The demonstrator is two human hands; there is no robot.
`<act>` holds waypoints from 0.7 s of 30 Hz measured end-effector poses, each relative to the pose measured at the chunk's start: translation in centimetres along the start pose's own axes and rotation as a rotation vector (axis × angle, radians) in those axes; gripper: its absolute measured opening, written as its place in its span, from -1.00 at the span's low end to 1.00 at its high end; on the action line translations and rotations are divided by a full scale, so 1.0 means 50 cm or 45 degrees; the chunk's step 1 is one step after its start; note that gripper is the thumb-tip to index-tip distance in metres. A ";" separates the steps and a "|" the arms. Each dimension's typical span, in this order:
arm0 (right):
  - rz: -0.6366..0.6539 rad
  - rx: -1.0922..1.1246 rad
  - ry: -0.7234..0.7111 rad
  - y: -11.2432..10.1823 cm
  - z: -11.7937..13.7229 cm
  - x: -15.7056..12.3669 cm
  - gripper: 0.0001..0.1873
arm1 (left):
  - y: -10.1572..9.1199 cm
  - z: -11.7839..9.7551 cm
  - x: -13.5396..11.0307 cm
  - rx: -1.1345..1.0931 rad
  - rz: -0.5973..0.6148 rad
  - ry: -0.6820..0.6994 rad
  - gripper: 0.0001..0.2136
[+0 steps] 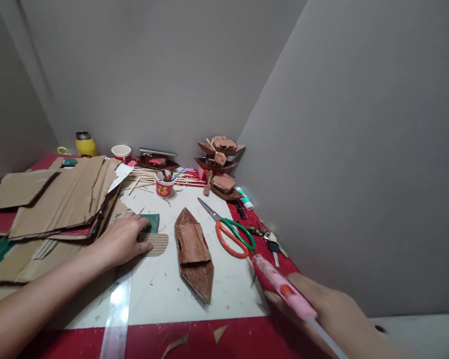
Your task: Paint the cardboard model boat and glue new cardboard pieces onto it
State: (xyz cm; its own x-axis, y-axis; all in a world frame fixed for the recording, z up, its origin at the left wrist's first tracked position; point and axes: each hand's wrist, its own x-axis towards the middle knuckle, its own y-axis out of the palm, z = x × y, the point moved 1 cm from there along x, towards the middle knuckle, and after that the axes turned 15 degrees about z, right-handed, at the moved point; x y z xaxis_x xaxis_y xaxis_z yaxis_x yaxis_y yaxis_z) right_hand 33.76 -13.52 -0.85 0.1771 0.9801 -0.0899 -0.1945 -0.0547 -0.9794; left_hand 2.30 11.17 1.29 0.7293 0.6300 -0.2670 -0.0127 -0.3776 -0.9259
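Note:
My left hand (125, 238) rests at the left of the white work surface, its thumb and fingers closed on the edge of a small corrugated cardboard piece (157, 245) with rounded corners. A dark green piece (154, 223) lies just behind it. My right hand (322, 304) is wrapped round a pink hot glue gun (284, 288), with a whitish glue stick (327, 340) trailing from its rear. Between my hands sits a brown model boat (193, 252) with a curved cabin roof. Scissors (230, 232) with orange and green handles lie partly spread beyond the glue gun.
Stacked cardboard sheets (65, 192) fill the left side. A clear ruler (116, 314) lies near the front. Behind are a red paper cup (165, 188) holding brown material, wooden sticks (144, 175), and several finished boats (224, 187). Keys (274, 247) lie by the right wall.

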 end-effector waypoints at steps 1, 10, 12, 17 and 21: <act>0.096 -0.019 0.052 -0.008 -0.010 0.002 -0.65 | 0.000 0.000 0.002 0.006 0.015 0.001 -0.72; 0.318 -0.081 0.192 0.002 -0.064 0.033 -0.67 | 0.014 0.014 -0.012 -0.326 -0.053 0.026 -0.87; 0.333 -0.032 0.178 0.000 -0.074 0.025 -0.60 | 0.011 0.015 -0.022 -0.548 -0.089 0.052 -0.85; 0.123 0.089 0.089 -0.040 -0.054 0.004 -0.60 | -0.006 -0.018 -0.044 -1.265 -0.117 0.070 -0.73; -0.212 0.228 -0.300 -0.074 0.037 -0.006 -0.74 | -0.004 -0.091 -0.057 -1.648 0.124 0.113 -0.60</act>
State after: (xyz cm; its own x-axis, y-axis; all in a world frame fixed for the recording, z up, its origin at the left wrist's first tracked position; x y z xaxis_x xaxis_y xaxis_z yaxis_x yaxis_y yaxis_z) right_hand 32.62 -13.26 3.14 -0.0031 0.9910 0.1337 -0.3519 0.1241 -0.9278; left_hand 3.36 6.35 3.44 0.8059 0.5350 -0.2535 0.5610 -0.8269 0.0383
